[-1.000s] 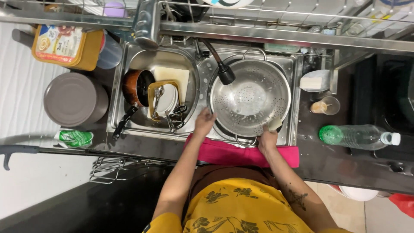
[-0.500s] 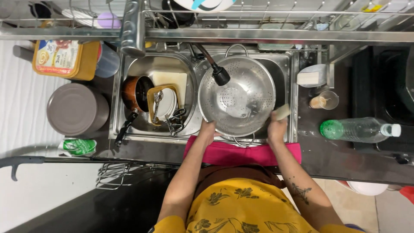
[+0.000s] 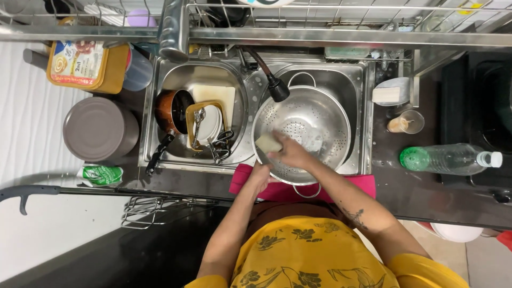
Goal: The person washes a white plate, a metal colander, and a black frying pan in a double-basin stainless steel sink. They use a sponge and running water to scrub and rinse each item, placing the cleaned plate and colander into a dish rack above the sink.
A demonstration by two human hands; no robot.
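In the right basin of the double sink (image 3: 368, 106), a big steel colander (image 3: 309, 128) sits tilted toward the person, its handle pointing at a pink cloth (image 3: 277, 189) draped over the counter (image 3: 416, 186) edge. The right hand (image 3: 290, 152) reaches inside the colander, fingers curled around a pale sponge (image 3: 268, 142) pressed against the perforated wall. The left hand (image 3: 260, 176) is clamped on the colander's near rim, thumb and fingers closed over the metal. A black faucet head (image 3: 278, 90) hangs just above the colander's far edge.

The left basin holds a pile of dishes: a copper-coloured pan (image 3: 172, 111) with a black handle leaning on the side, a yellow square container (image 3: 205, 124) with white plates and a spoon in it, a white cutting board (image 3: 216, 95) behind, and some utensils near the middle.

On the counter to the right lies a clear plastic bottle (image 3: 450, 159) with a green base, on its side, and near it a small glass (image 3: 405, 122) with something brownish inside. To the left stand a round grey lidded pot (image 3: 98, 128) and a yellow tub (image 3: 85, 65).
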